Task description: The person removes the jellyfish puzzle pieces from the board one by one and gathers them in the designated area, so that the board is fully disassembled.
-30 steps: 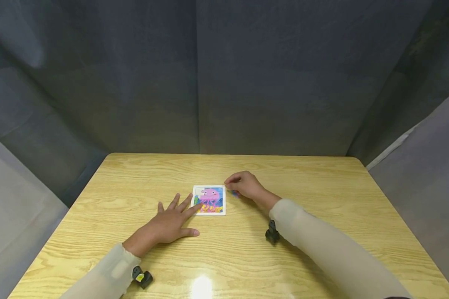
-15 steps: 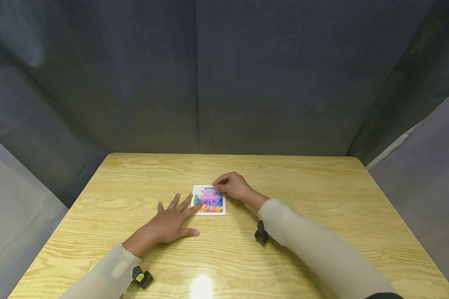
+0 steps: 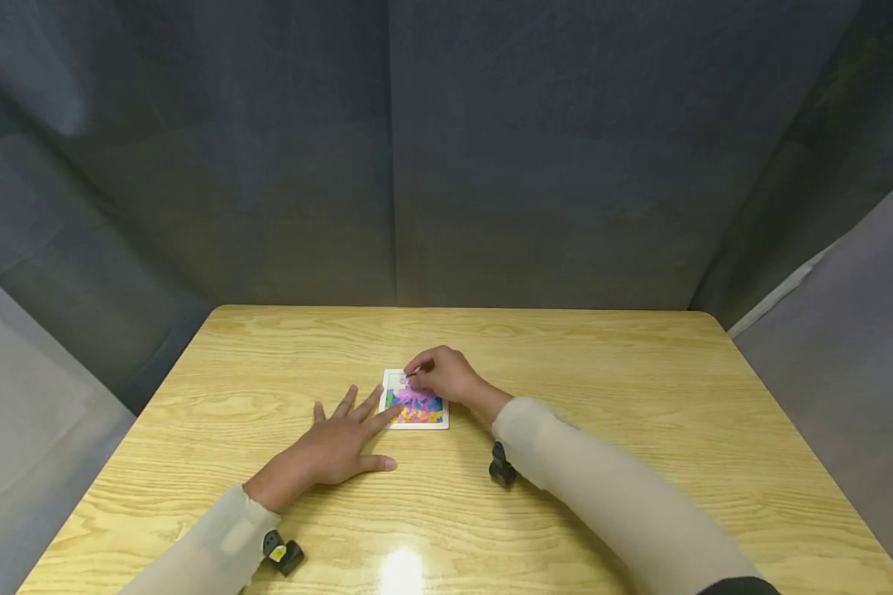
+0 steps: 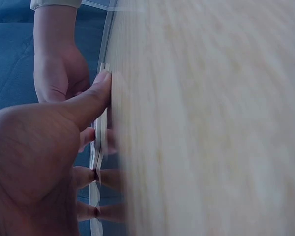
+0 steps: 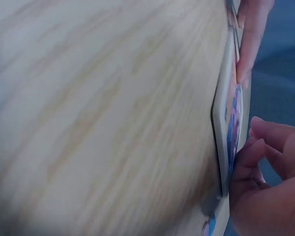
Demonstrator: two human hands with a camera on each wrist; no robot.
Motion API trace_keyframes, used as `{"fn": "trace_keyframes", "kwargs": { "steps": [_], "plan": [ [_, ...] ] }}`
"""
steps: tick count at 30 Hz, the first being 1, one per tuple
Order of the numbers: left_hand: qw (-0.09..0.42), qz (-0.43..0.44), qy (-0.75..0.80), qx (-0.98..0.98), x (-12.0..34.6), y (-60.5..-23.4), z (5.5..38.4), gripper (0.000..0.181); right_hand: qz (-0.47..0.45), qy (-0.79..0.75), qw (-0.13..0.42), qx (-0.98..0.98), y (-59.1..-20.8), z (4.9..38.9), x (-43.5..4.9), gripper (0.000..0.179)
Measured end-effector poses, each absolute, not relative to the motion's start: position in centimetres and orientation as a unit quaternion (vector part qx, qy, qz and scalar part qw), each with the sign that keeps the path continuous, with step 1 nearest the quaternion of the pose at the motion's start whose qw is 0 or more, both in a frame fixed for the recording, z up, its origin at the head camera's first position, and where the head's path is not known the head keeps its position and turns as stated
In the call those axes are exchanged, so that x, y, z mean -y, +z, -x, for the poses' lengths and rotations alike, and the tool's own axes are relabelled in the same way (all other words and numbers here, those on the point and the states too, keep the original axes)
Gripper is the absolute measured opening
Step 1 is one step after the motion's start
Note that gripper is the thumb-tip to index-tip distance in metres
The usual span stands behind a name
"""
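Observation:
A square jigsaw puzzle (image 3: 419, 411) with a pink jellyfish picture and a white frame lies at the middle of the table. My left hand (image 3: 335, 442) is spread flat at its left side, index fingertip on the picture's lower left. From above, my right hand (image 3: 450, 376) pinches a small puzzle piece (image 3: 413, 374) between thumb and index finger, over the top left of the puzzle. That area looks pale and bare. The piece shows only as a thin dark edge. In the right wrist view, my right fingertips (image 5: 258, 142) are right at the puzzle's surface.
The light wood table (image 3: 565, 347) reaches back to a dark curtain (image 3: 491, 165). A small blue and pink piece (image 5: 210, 226) lies on the table beyond the puzzle's corner in the right wrist view. Black wrist cameras hang below both sleeves.
My right hand has moved left from beside the puzzle's right edge to over its upper left, pinching the piece. My left hand has stayed in place.

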State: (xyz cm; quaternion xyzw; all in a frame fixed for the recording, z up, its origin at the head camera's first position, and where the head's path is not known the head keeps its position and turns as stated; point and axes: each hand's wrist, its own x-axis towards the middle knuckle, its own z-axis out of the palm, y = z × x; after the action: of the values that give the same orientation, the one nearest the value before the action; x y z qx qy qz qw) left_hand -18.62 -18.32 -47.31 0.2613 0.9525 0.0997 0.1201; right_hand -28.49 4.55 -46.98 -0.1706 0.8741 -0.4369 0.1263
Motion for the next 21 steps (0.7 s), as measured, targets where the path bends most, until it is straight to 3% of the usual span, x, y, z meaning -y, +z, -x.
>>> {"fn": "trace_keyframes", "kwargs": {
  "steps": [21],
  "plan": [
    [0.12, -0.263, 0.099, -0.952, 18.36, -47.12, 18.48, 0.084, 0.196, -0.351, 0.143, -0.904, -47.24, 28.29, -3.42, 0.022]
  ]
}}
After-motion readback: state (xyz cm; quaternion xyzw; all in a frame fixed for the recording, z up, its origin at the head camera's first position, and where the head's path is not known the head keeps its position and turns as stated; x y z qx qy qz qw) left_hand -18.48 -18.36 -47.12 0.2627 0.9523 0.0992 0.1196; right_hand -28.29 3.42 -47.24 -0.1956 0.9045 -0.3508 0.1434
